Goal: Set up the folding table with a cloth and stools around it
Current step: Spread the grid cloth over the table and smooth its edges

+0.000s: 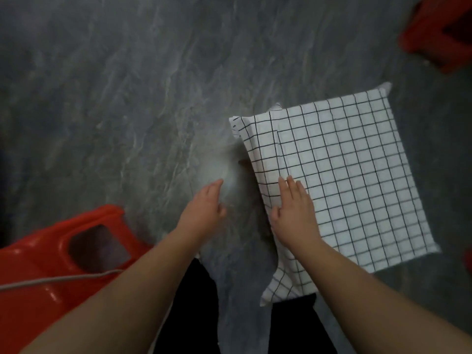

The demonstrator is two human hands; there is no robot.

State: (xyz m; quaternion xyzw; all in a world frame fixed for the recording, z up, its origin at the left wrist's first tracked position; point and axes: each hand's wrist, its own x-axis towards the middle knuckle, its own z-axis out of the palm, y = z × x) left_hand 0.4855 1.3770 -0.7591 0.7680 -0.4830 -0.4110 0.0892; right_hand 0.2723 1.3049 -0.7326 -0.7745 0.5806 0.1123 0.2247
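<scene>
A white cloth with a black grid covers a small square table, its edges hanging over the sides. My right hand lies flat with straight fingers on the cloth near the table's left edge. My left hand hovers open over the floor just left of the table, holding nothing. A red plastic stool stands at the lower left, with an opening in its top. A second red stool shows partly at the top right corner.
The floor is dark grey marbled stone, bare to the left and beyond the table. A thin grey cord crosses the near stool. My dark trouser legs stand between the stool and the table.
</scene>
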